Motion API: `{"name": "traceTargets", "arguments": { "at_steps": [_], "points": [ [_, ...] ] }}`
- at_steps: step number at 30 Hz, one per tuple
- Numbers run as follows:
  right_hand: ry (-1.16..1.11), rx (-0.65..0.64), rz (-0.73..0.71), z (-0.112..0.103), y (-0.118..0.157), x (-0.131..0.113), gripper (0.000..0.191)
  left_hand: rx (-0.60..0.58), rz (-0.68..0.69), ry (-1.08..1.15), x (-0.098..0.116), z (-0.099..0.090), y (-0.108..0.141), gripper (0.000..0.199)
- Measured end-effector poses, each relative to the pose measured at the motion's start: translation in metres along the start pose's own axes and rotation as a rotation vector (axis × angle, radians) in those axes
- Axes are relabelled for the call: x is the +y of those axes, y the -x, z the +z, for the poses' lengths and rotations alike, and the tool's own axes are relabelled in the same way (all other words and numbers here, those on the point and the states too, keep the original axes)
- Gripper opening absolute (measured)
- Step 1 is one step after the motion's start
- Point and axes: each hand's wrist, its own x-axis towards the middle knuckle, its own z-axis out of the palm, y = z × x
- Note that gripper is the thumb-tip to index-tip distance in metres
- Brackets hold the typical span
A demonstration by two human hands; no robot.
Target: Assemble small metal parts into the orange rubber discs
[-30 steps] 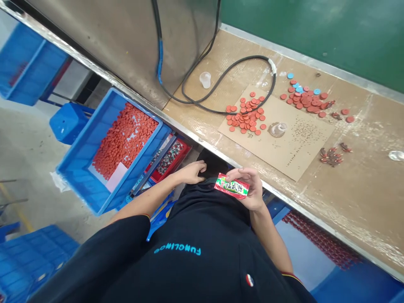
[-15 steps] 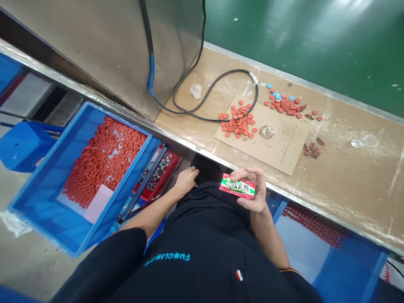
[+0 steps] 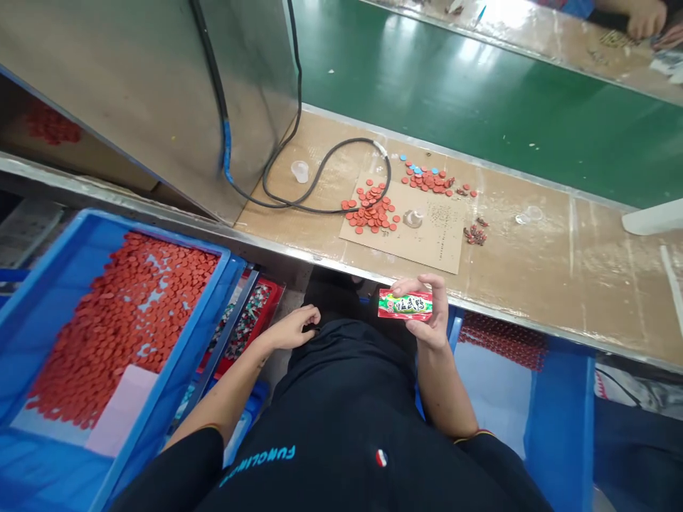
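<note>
My right hand (image 3: 431, 313) holds a small red and green snack packet (image 3: 405, 304) between thumb and fingers, its printed front with large characters facing up. The packet is above my lap, just before the table edge. My left hand (image 3: 293, 327) hangs over my left thigh beside the black clothing. Its fingers are loosely curled, with a gap between thumb and fingers, and nothing shows in them. On the table ahead, a pile of red discs (image 3: 373, 210) lies on a cardboard sheet (image 3: 421, 249), near a small clear plastic cup (image 3: 413, 218).
A black cable (image 3: 325, 210) loops across the table (image 3: 538, 277). More red and blue discs (image 3: 430, 180) and small dark red pieces (image 3: 474, 235) lie farther right. Blue bins stand left (image 3: 224, 263) and right (image 3: 585, 427). Beyond the green belt (image 3: 453, 85), another person's hand (image 3: 645, 18) shows.
The view has shifted, bringing the far table and another person's hands into sight. My left hand has moved back and left with its fingers loosened. My right hand still holds the packet, now turned more level.
</note>
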Motion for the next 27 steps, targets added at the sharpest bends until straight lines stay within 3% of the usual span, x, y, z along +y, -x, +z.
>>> {"name": "traceTargets", "arguments": {
  "at_steps": [4, 8, 11, 14, 19, 24, 27],
  "points": [
    [0.009, 0.037, 0.034, -0.005, 0.001, -0.002, 0.059, -0.079, 0.079, 0.076, 0.025, -0.027, -0.002, 0.016],
    [-0.001, 0.043, -0.011, -0.007, -0.002, -0.007, 0.047, 0.078, 0.212, 0.372, 0.086, -0.052, -0.016, 0.026],
    [0.034, 0.066, 0.012, -0.009, -0.007, -0.01, 0.044, 0.075, 0.303, 0.52, 0.131, -0.054, -0.037, 0.038],
    [0.077, 0.051, 0.035, -0.014, -0.014, -0.01, 0.042, 0.024, 0.342, 0.777, 0.154, -0.047, -0.06, 0.054],
    [0.132, 0.025, -0.002, -0.022, -0.018, -0.006, 0.04, 0.028, 0.251, 0.881, 0.157, -0.041, -0.085, 0.06],
    [0.087, 0.116, 0.152, -0.018, -0.015, -0.006, 0.059, 0.111, 0.178, 0.941, 0.146, -0.041, -0.095, 0.058],
    [0.08, 0.175, 0.233, -0.014, -0.016, -0.007, 0.046, 0.14, 0.157, 0.963, 0.139, -0.039, -0.098, 0.057]
  ]
}}
